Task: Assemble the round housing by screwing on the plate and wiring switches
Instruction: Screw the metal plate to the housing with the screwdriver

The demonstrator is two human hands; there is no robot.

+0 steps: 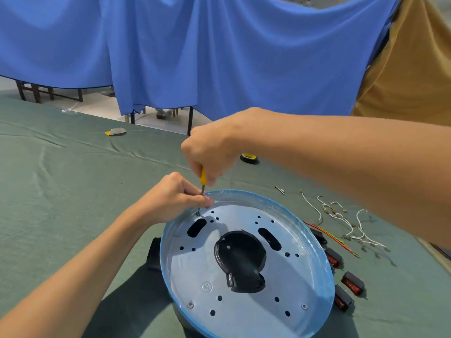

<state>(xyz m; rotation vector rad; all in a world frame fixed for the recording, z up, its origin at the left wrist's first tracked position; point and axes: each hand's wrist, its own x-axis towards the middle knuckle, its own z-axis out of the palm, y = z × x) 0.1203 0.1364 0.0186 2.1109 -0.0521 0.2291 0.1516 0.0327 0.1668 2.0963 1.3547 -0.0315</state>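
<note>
Right now I'm on the plate-screwing step. My right hand grips the screwdriver upright, while my left hand pinches its shaft, steadying the tip on a screw at the plate's far-left edge, inside the round housing on the tabletop. Two near screws look seated (switches and wires lie beside the housing). Next, I judge, comes turning it down with the tip centred.

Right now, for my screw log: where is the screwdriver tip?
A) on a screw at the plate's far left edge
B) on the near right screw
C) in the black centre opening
A: the screwdriver, held by the right hand and steadied by the left hand, stands on a screw at the far left edge of the plate.
</note>
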